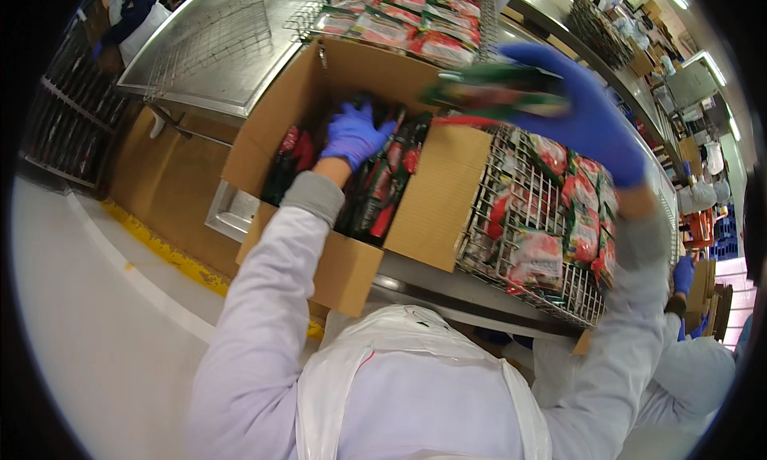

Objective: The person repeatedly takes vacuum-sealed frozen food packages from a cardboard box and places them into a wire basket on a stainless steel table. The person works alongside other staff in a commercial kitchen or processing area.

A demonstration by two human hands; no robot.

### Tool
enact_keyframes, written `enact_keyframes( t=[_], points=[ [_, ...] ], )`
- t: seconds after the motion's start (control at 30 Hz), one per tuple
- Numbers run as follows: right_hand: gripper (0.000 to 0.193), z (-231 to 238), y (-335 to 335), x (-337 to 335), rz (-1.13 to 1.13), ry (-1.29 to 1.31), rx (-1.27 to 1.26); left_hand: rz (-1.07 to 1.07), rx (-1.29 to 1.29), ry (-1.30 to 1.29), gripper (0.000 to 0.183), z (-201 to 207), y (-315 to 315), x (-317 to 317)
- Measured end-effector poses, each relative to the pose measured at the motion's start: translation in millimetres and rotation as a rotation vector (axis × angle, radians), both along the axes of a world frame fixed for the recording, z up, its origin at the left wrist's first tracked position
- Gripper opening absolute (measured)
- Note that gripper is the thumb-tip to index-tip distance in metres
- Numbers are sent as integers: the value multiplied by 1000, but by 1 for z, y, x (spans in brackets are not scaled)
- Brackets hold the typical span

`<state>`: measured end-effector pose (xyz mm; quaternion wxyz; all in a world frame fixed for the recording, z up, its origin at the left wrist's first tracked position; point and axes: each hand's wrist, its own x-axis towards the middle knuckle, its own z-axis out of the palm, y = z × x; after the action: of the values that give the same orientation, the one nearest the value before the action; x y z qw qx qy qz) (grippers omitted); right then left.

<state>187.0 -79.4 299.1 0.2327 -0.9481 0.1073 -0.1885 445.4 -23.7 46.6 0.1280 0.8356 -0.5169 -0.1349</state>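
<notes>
An open cardboard box [435, 192] stands in front of me with its flaps folded out. Inside, red, green and dark plastic packets [377, 190] are packed on edge in rows. My left hand [357, 135], in a blue glove, reaches into the box with fingers spread on the packets; what lies under the palm is hidden. To the right of the box, my gloved right hand [587, 100] is raised and closed on a green and red plastic packet [503, 91], blurred by motion; it may be more than one. Below that hand, a wire rack [511, 208] holds similar packets.
Another wire rack [489, 20] full of packets lies beyond the box. A metal table [216, 40] carries a bare wire rack at the far left. A co-worker in white [687, 364] is close on my right; another person [140, 20] stands far left.
</notes>
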Motion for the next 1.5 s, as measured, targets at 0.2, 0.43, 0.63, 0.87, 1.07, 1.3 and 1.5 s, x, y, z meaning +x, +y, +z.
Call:
enact_keyframes(
  t=[0.2,0.43,0.63,0.87,1.07,1.3,1.5],
  points=[
    [34,-167,-35,230,286,105,-905,-420,-297,5,60,29,73,-31],
    [39,-112,-50,219,134,141,-583,-35,-531,-109,52,31,47,79],
    [48,-41,-45,29,-212,29,-566,-84,-191,-125,35,10,-36,81],
    [36,-40,8,-194,-636,262,-435,-314,13,-256,28,-39,-66,133],
    [62,-89,4,-347,-776,477,-240,-168,46,-387,35,-69,-70,147],
    [90,-106,24,-380,-766,784,215,-396,-408,-210,31,73,-36,4],
    [44,-35,71,-327,-721,701,342,-249,-674,561,22,140,53,-71]
  ],
)
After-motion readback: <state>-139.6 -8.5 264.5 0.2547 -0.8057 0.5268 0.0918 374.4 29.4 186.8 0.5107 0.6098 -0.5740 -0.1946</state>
